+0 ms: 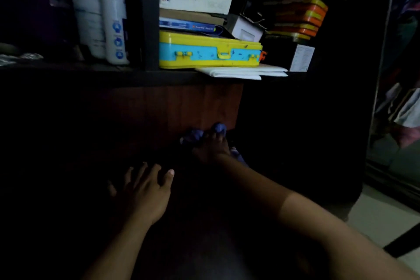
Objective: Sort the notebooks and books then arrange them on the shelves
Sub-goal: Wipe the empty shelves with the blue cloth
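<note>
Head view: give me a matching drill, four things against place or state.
Things:
1. yellow case
2. white box
3. blue cloth
4. left hand

Places or states:
A. top of the stack
B. gripped by the right hand
C. fingers spread, holding nothing
D. on the shelf, under the stack

Pairs: 1-D, 2-A, 3-B, 4-C

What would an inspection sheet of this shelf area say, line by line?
Surface: dark shelf board, lower compartment unlit.
Job's things: blue book stacked flat above yellow case; white papers overhang the edge.
Clutter: white bottles, orange tins, white box.
Grippers: left hand open, fingers spread; right hand grips blue cloth.
Cables: nothing seen.
Surroundings: pale floor at right.
</note>
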Motion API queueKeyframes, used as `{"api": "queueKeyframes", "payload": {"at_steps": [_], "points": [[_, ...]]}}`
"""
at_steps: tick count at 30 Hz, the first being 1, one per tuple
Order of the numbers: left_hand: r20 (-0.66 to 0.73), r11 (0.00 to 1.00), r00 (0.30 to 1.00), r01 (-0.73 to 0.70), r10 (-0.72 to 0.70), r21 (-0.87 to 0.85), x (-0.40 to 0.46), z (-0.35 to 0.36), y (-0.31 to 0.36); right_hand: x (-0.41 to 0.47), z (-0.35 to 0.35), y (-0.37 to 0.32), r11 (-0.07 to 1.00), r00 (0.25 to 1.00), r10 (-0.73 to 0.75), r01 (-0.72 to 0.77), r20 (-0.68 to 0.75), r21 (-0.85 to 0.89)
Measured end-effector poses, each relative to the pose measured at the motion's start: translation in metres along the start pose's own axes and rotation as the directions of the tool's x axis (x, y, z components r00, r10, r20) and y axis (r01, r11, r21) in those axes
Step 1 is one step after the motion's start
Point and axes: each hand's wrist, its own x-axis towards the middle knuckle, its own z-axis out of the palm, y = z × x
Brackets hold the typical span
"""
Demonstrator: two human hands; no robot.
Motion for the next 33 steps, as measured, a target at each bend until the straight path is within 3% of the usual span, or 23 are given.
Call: {"api": "queueKeyframes", "payload": {"at_steps": [2, 5, 8, 12, 15, 18, 22, 29, 33], "points": [[-0.060, 0.994, 0.998, 0.013, -0.019, -0.109, 0.005, 0.002, -0.002, -0.030, 0.020, -0.036, 0.979, 0.979, -0.204, 0.205, 0.018, -0.022], [-0.134, 0.899, 0.977, 0.095, -0.167, -0.428, 0.006, 0.000, -0.005, -0.075, 0.039, -0.079, 0.855, 0.866, -0.491, 0.501, 0.097, -0.138], [-0.179, 0.833, 0.971, 0.032, -0.157, -0.553, -0.006, -0.006, -0.011, -0.076, 0.041, -0.075, 0.858, 0.853, -0.504, 0.513, 0.139, -0.039], [-0.300, 0.858, 0.952, -0.100, -0.065, -0.504, -0.019, -0.013, -0.015, -0.067, 0.001, 0.038, 0.950, 0.952, -0.307, 0.306, 0.001, 0.070], [-0.219, 0.889, 0.974, -0.151, 0.059, -0.432, -0.018, -0.013, -0.015, -0.074, -0.034, 0.159, 0.993, 0.993, -0.111, 0.110, -0.044, -0.039], [-0.141, 0.934, 0.976, -0.202, 0.167, -0.293, -0.019, -0.010, -0.008, -0.095, -0.039, 0.210, 0.998, 0.999, -0.025, 0.027, 0.028, -0.049], [-0.008, 0.965, 0.967, -0.252, 0.253, 0.066, -0.036, -0.005, 0.004, -0.135, -0.026, 0.186, 0.997, 0.998, -0.015, 0.011, -0.060, -0.070], [0.075, 0.966, 0.974, -0.220, 0.212, 0.138, -0.093, -0.003, 0.007, -0.212, -0.001, 0.069, 0.964, 0.964, -0.259, 0.262, 0.063, -0.043], [0.114, 0.958, 0.973, -0.218, 0.199, 0.188, -0.122, -0.009, 0.006, -0.243, 0.005, 0.037, 0.929, 0.928, -0.367, 0.369, 0.068, -0.007]]}}
